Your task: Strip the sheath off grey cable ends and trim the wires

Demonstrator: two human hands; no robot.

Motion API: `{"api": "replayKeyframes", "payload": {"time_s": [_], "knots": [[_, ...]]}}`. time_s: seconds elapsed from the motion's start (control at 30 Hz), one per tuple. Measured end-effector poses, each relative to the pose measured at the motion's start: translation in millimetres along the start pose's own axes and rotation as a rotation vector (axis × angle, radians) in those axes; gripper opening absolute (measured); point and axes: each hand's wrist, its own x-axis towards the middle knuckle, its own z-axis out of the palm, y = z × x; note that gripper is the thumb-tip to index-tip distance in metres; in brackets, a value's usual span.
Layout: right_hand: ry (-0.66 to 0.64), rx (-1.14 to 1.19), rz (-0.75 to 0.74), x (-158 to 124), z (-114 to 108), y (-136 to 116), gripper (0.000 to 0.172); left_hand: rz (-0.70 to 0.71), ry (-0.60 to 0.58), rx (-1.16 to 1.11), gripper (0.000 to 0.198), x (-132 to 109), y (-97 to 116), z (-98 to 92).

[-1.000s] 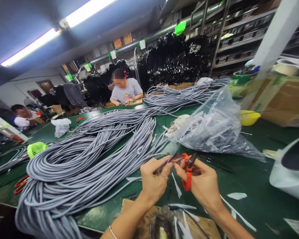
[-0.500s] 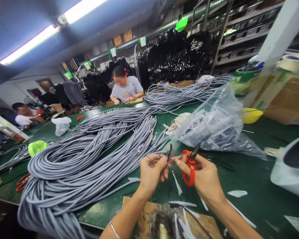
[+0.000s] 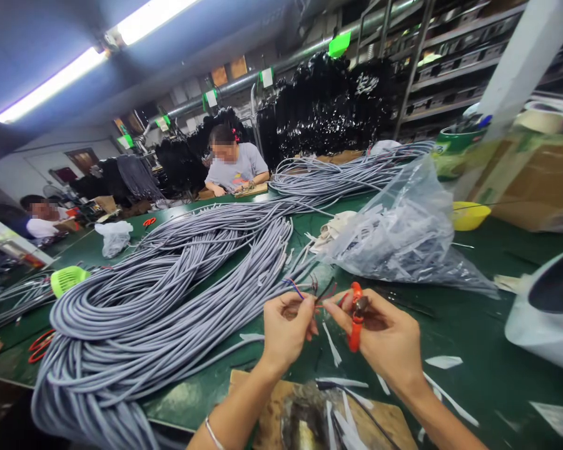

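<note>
My left hand (image 3: pixel 288 325) pinches several thin coloured wires (image 3: pixel 296 286), whose ends fan out above the fingertips in blue, red and dark colours. Just to its right, my right hand (image 3: pixel 380 325) is closed around red-handled scissors (image 3: pixel 356 312), the dark blades pointing toward the camera. The thumb and forefinger of that hand also meet near the wires, almost touching the left fingertips. A long bundle of grey cables (image 3: pixel 169 294) lies on the green table to the left of both hands.
A plastic bag of white scraps (image 3: pixel 394 237) lies beyond my right hand. Below stands a wooden board (image 3: pixel 380 419) with a dark fixture and a black cable. Another red scissors (image 3: pixel 41 345) rests at left. A co-worker (image 3: pixel 237 165) sits across the table.
The scissors have turned in my right hand, so their blades no longer point up and away. The right fingertips have moved slightly left, closer to the left hand.
</note>
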Motion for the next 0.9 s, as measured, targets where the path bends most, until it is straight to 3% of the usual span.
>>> {"api": "replayKeyframes", "payload": {"time_s": [0.2,0.57,0.63,0.77,0.9], "knots": [[0.006,-0.009,0.091,0,-1,5,0.032,0.009,-0.053,0.007,0.036,0,-5,-0.8],[0.023,0.159,0.33,4,4,1,0.037,-0.083,-0.11,-0.192,0.051,4,-11,3.2],[0.033,0.245,0.405,7,3,3,0.039,-0.11,-0.17,-0.298,0.048,5,-7,1.4],[0.02,0.364,0.564,12,1,3,0.044,-0.207,-0.401,-0.389,0.043,7,1,-6.1],[-0.045,0.331,0.578,11,2,5,0.045,-0.132,-0.474,-0.345,0.036,8,2,-13.7]]}}
